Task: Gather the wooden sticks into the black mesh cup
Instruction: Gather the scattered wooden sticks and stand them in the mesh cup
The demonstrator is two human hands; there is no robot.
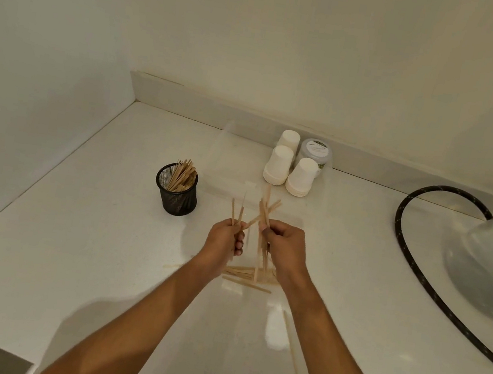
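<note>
Pinching wooden sticks [262, 210], both hands' fingers [238, 243] curl beside the black mesh cup [177, 194].

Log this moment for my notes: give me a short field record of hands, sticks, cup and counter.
left hand: holds a few sticks upright
right hand: holds a bundle of sticks
cup: upright, left of the hands, already has sticks in it
loose sticks: lie on the counter under the hands; one more lies nearer, to the right
paper cups: upside down by the back wall
hose: on the right
</note>
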